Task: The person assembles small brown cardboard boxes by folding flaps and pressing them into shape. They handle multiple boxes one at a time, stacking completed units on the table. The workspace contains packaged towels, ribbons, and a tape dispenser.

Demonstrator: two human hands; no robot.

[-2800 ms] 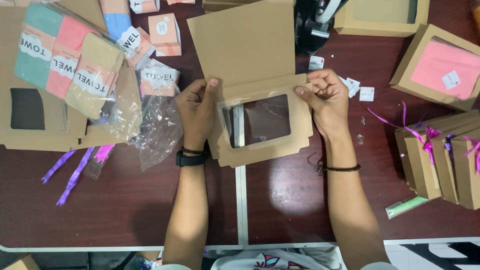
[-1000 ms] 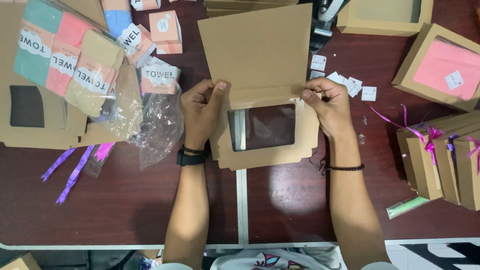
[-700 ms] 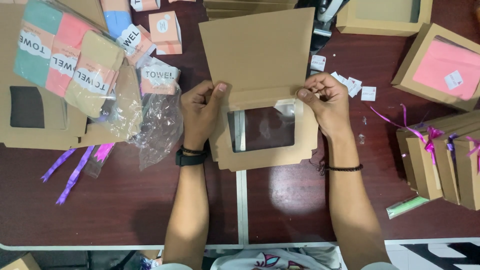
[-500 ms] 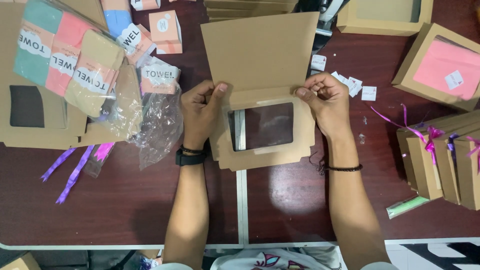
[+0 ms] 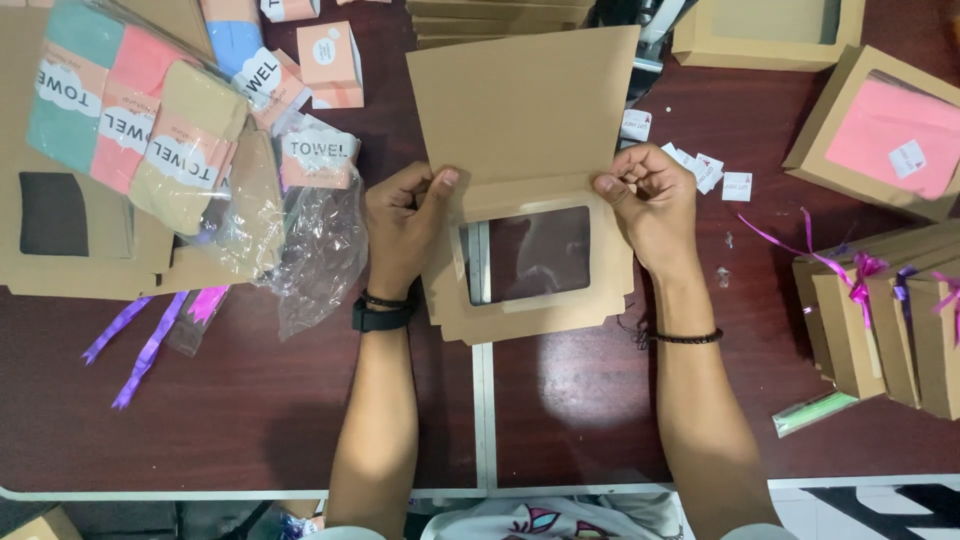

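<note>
Dark bench point(image 5: 250, 420) carries a flat windowed carton point(image 5: 530, 200); left hand point(image 5: 405, 225) and right hand point(image 5: 650, 200) pinch its fold, best creased evenly along the scored line.

Plain brown box point(image 5: 520, 110), purple ribbons point(image 5: 140, 335), dark-red table point(image 5: 250, 420).

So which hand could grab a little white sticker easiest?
Probably the right hand. The white stickers lie on the table just beside it, while the left hand is on the far side of the cardboard box that both hands hold.
</note>
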